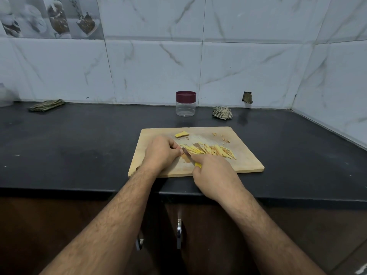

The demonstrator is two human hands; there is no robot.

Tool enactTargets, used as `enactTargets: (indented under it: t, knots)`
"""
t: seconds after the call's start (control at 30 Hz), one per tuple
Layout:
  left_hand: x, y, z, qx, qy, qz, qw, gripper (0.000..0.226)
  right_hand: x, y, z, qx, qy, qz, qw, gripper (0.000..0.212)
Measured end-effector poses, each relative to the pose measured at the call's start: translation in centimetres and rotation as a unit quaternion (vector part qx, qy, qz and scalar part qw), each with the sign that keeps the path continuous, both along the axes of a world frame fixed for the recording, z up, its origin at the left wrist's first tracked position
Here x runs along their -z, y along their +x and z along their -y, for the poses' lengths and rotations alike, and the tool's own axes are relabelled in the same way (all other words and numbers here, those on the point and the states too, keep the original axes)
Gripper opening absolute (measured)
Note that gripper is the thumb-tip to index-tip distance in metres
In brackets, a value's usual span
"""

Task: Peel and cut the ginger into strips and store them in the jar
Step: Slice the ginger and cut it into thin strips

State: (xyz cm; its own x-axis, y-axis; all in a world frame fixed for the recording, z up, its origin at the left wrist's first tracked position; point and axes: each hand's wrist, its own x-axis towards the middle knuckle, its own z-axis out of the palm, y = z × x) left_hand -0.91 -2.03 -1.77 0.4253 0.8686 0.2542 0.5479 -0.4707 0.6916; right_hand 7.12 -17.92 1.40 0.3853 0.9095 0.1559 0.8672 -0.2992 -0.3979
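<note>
On a wooden cutting board [246, 159] lies a heap of yellow ginger strips [210, 150]. A small uncut ginger piece [181, 134] sits near the board's far edge, with bits of peel [223, 138] to its right. My right hand [213, 174] grips a yellow-handled knife [188, 155], its blade pointing up-left at the left end of the strips. My left hand [160, 152] has its fingers curled, fingertips pinching ginger right beside the blade; that piece is mostly hidden. A clear jar [185, 104] with a maroon lid on stands behind the board by the wall.
The board lies on a black counter [79, 139] backed by white marble tiles. A crumpled cloth [222, 113] sits right of the jar and a folded cloth [46, 105] at the far left. Cabinet handles [179, 233] show below the counter edge.
</note>
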Motion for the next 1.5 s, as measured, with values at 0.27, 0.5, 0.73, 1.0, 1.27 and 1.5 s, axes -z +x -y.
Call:
enactTargets:
  t: [0.27,0.5,0.73,1.0,1.27,1.5]
  knots:
    - [0.0,0.0,-0.1,0.0,0.002,-0.002,1.0,0.021,-0.8,-0.2,-1.1,0.004,-0.051,-0.011,0.999,0.048]
    - [0.0,0.1,0.3,-0.007,0.007,0.0,1.0,0.026,0.0,-0.3,0.9,0.018,-0.056,0.035,0.998,0.045]
    - [-0.4,-0.2,0.8,-0.002,0.006,-0.006,1.0,0.022,0.3,-0.4,2.0,0.038,-0.013,-0.006,0.999,0.041]
    - [-0.6,-0.7,0.7,-0.002,-0.026,0.07,0.997,0.019,-0.3,-1.3,2.3,0.057,0.008,0.002,0.998,0.026]
    - [-0.7,-1.0,0.7,-0.028,-0.041,0.154,0.987,0.018,-0.6,-2.5,0.1,0.051,-0.011,0.018,0.998,0.02]
    - [-0.4,-1.0,0.5,-0.027,-0.037,0.164,0.985,0.016,-0.3,-1.3,0.2,0.082,-0.014,0.013,0.996,0.029]
